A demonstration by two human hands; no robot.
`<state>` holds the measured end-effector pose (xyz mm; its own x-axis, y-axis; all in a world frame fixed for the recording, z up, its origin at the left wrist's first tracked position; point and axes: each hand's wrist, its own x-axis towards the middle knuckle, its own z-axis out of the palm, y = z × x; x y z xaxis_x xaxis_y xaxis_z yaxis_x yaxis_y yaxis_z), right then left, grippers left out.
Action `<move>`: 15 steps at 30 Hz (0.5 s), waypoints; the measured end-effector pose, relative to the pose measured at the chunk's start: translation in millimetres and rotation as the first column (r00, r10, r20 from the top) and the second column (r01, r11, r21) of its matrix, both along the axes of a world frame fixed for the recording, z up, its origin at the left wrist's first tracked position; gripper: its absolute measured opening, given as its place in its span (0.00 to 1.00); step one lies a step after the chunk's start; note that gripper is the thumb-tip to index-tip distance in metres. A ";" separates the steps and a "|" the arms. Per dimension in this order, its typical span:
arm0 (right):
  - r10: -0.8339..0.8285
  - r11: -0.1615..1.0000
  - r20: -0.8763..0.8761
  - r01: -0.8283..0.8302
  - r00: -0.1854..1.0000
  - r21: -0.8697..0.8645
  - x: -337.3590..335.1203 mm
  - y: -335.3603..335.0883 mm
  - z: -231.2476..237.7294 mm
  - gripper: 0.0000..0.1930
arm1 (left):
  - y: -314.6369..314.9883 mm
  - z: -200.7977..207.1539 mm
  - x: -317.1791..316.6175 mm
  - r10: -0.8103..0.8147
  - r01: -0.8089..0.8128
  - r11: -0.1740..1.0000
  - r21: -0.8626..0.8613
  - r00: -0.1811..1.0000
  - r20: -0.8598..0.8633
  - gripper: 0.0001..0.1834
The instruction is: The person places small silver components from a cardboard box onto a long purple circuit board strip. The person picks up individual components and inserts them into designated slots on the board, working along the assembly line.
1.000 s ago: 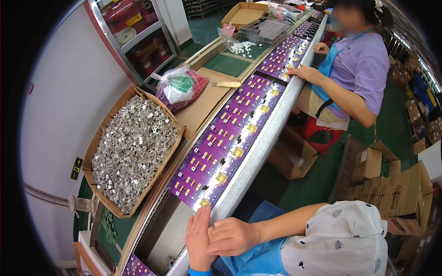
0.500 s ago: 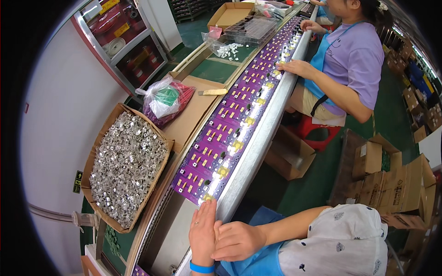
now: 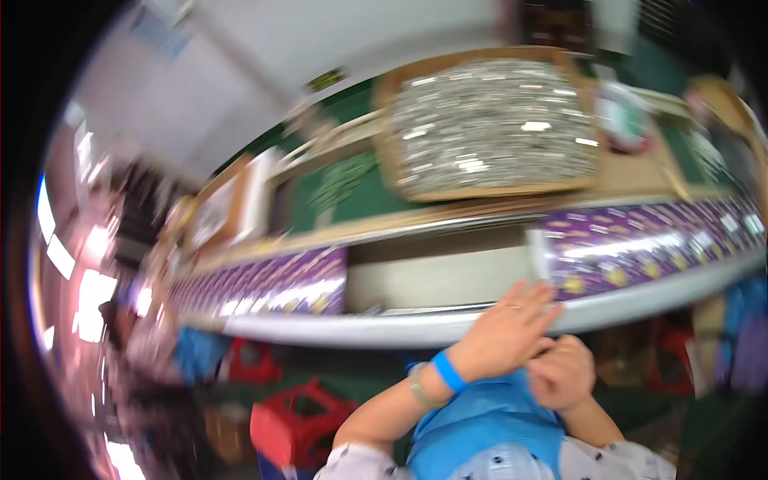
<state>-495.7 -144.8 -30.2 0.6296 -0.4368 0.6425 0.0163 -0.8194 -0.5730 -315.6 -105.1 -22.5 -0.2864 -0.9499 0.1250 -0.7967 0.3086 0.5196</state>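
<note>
My left hand (image 3: 508, 330), a blue band (image 3: 449, 370) at its wrist, is stretched out flat, palm down, over the conveyor's near rail (image 3: 400, 330). Its fingertips reach the near left corner of a purple circuit board panel (image 3: 616, 248); whether they touch it I cannot tell. Close beside it, my right hand (image 3: 562, 372) is curled closed in front of the blue apron (image 3: 488, 428). Anything inside those fingers is hidden. Another run of purple circuit boards (image 3: 264, 284) lies on the line to the left, with a gap of bare conveyor bed (image 3: 440, 278) between.
A cardboard box (image 3: 384, 152) full of small shiny metal parts stands behind the line. Right of it sits a plastic bag (image 3: 622, 116). Red stools (image 3: 296, 420) stand below left. Blurred people (image 3: 152, 320) are at the far left, and part of a co-worker (image 3: 748, 336) shows at right.
The view has swung left and is smeared, bringing the left run of boards and the stools into sight. My hands stay close together, the left flat, the right curled.
</note>
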 end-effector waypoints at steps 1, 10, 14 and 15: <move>-0.016 1.000 0.054 0.016 0.998 0.008 6.4 5.5 -3.8 0.09 | 15.4 0.9 12.4 0.053 -0.054 0.998 -0.027 0.998 -0.024 0.31; 0.139 0.990 0.112 -0.140 0.984 0.002 81.3 44.2 -22.4 0.10 | 193.8 -11.2 178.0 0.745 -0.693 0.562 -0.451 0.661 -0.088 0.14; 0.209 0.978 0.090 -0.209 0.974 -0.001 112.8 52.1 -24.3 0.10 | 276.5 -33.0 274.9 0.966 -0.885 0.106 -0.454 0.200 -0.165 0.14; 0.218 0.976 0.080 -0.218 0.973 -0.008 118.7 53.0 -23.2 0.10 | 295.5 -38.5 303.8 0.981 -0.904 0.012 -0.428 0.094 -0.172 0.16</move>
<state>-377.0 -91.8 -53.4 0.6559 -0.2952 0.6947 0.2403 -0.7908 -0.5630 -11.8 190.4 -61.0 0.7794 -0.2679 0.5664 -0.5710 -0.6758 0.4661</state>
